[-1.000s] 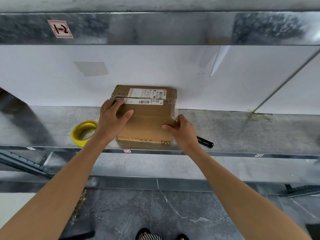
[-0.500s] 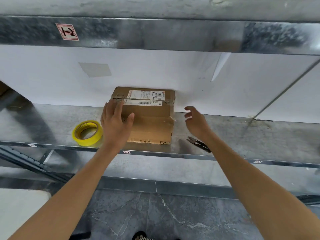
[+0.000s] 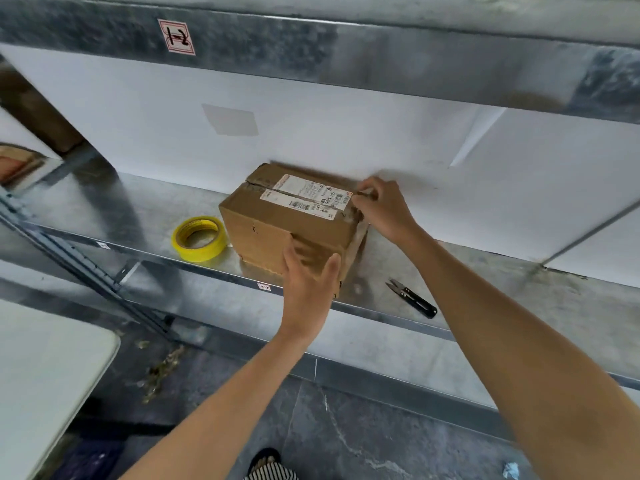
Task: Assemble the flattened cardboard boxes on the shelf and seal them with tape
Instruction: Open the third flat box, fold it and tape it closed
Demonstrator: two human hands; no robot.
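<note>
Cardboard box [image 3: 277, 230], rectangular, matte, beside ring-shaped yellow tape [image 3: 207, 251] on galvanized shelf [image 3: 485, 282].

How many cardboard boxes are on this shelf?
1. The box stands on the shelf, between the tape at left and the snips at right. Brown shapes at far left may be more; too blurred to tell.
</note>
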